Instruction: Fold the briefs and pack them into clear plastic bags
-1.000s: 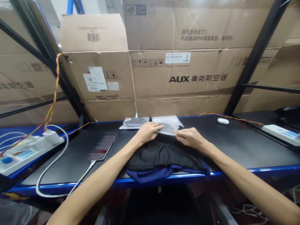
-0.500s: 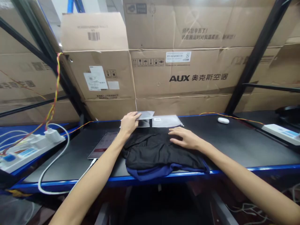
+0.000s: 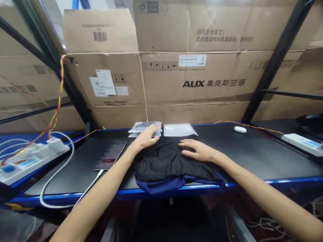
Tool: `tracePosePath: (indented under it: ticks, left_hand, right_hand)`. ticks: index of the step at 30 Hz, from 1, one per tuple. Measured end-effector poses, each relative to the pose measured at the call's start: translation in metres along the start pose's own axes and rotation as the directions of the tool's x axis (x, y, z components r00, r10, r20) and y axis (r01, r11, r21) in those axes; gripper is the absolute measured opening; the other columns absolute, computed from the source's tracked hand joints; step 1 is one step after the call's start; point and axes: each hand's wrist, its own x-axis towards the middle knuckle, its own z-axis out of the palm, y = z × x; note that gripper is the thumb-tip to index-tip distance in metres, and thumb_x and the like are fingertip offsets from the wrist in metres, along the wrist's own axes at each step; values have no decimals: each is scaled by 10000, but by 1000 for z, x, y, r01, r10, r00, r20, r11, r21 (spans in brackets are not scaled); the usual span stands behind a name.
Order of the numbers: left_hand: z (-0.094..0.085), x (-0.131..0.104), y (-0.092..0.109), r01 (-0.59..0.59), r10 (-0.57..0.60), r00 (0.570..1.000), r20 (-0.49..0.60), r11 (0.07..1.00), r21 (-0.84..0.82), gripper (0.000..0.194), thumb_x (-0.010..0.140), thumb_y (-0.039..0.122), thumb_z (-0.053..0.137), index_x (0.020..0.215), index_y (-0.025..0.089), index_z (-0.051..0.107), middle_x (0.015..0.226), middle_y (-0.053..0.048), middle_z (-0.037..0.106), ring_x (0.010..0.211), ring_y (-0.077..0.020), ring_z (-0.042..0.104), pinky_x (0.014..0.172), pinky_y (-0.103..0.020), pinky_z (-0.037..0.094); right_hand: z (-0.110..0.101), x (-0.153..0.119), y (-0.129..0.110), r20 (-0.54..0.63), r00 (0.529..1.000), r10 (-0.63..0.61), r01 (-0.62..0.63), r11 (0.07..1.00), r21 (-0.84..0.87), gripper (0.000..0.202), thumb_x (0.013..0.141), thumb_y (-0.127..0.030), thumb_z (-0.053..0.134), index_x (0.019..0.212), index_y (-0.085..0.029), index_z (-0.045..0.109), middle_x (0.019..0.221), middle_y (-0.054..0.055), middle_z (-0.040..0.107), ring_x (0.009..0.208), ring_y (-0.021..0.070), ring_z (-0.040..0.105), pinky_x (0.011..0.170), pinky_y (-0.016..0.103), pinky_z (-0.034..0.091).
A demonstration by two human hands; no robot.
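Black fabric with a dark blue layer under its front edge, a folded cloth (image 3: pixel 164 164), lies near the front edge of the table. My left hand (image 3: pixel 148 136), fingers apart, rests on the front right part of a small stack of translucent packets (image 3: pixel 138 127) at the back. Another flat translucent packet (image 3: pixel 179 130) with a small white label lies just right of that stack. My right hand (image 3: pixel 198 150) is spread, palm down, on the upper right of the black fabric and holds nothing.
A tablet (image 3: pixel 111 156) with a white cable lies left of the cloth. Power strips sit at the far left (image 3: pixel 32 159) and right (image 3: pixel 302 143). A small white case (image 3: pixel 240 129) is at the back right. Cardboard (image 3: pixel 202 90) stands behind the table (image 3: pixel 254 158).
The packet my left hand held up at the back now lies on the left stack. That hand has opened and moved slightly right and nearer. My right hand has barely shifted.
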Motion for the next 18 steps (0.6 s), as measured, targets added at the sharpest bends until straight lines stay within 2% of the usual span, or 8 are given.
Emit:
tracePosePath:
  ticks: [1, 3, 6, 11, 18]
  left_hand:
    - [1, -3, 12, -70, 73, 996, 54, 996, -62, 523, 942, 342, 511, 1446, 201, 500, 1530, -101, 442, 1449, -270, 363, 1197, -444, 308]
    - [4, -12, 33, -180, 205, 959, 198, 974, -134, 552, 970, 490, 486, 1460, 236, 487, 1558, -87, 398, 1463, -256, 337, 1213, -422, 278]
    - [6, -28, 50, -215, 254, 915, 314, 964, -155, 616, 967, 586, 458, 1496, 271, 430, 1598, -78, 311, 1494, -274, 256, 1224, -464, 234]
    - [5, -42, 49, -197, 240, 913, 331, 968, -158, 589, 980, 561, 460, 1494, 277, 430, 1597, -73, 303, 1493, -268, 258, 1221, -462, 242]
    - [6, -40, 47, -204, 246, 917, 314, 965, -162, 589, 970, 551, 490, 1489, 276, 441, 1588, -84, 313, 1481, -286, 283, 1208, -481, 269]
  right_hand:
    - [0, 0, -1, 8, 1000, 2, -2, 1000, 6, 553, 955, -584, 493, 1406, -272, 557, 1517, 80, 475, 1435, 276, 377, 1198, 481, 292]
    - [0, -1, -2, 35, 999, 14, -15, 1000, 14, 588, 951, -607, 485, 1447, -290, 509, 1563, 63, 404, 1470, 277, 307, 1217, 487, 243]
    - [2, -1, -2, 86, 996, 33, -33, 999, 3, 640, 935, -637, 493, 1482, -306, 455, 1596, 56, 335, 1493, 295, 239, 1229, 522, 178]
    - [4, 0, 0, 124, 992, 36, -34, 999, -22, 658, 921, -656, 502, 1488, -330, 437, 1600, 53, 318, 1492, 304, 236, 1227, 546, 149]
    - [2, 0, -1, 136, 990, 32, -29, 999, -19, 650, 924, -644, 507, 1491, -335, 430, 1599, 41, 318, 1492, 302, 233, 1230, 543, 148]
